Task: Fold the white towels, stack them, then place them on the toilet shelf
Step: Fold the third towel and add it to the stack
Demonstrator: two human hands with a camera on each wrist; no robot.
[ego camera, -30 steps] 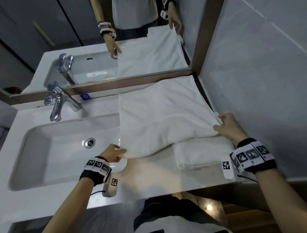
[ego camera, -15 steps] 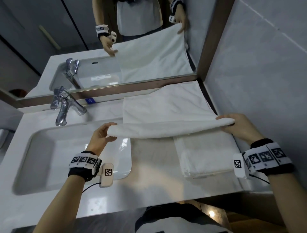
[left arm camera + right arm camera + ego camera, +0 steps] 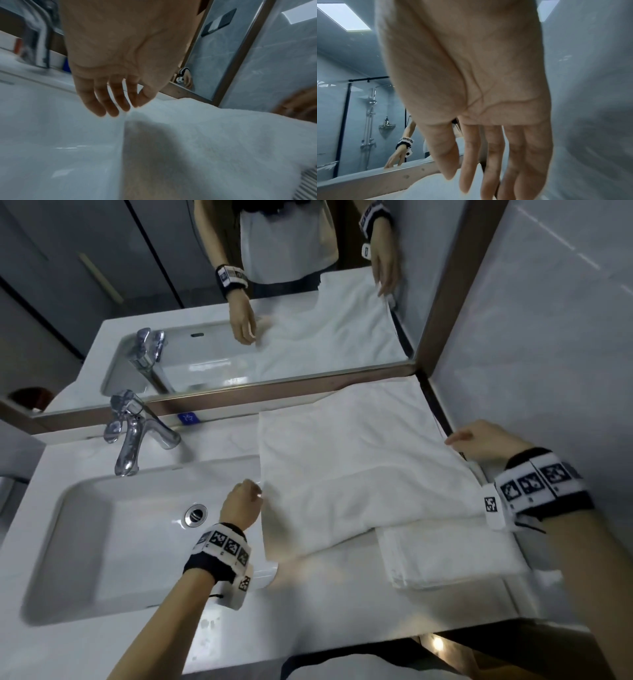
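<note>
A white towel (image 3: 359,467) lies folded over on the counter beside the basin, its far edge at the mirror. Its near part overlaps a smaller folded white towel (image 3: 445,556) at the front right. My left hand (image 3: 251,494) is at the big towel's left edge. In the left wrist view, the left hand (image 3: 120,108) has loose, nearly straight fingers, their tips just touching the towel (image 3: 205,135). My right hand (image 3: 459,438) is at the towel's right edge by the wall. In the right wrist view, the right hand (image 3: 479,182) has straight fingers holding nothing.
The white sink basin (image 3: 102,542) with its drain lies to the left, and a chrome faucet (image 3: 137,433) stands behind it. A mirror (image 3: 308,302) runs along the back. A grey tiled wall (image 3: 548,337) closes the right side. Bare counter (image 3: 325,611) runs in front.
Both hands carried the lifted near edge of the towel away from me and laid it down, folding the towel over. The fingers have loosened from pinching to open.
</note>
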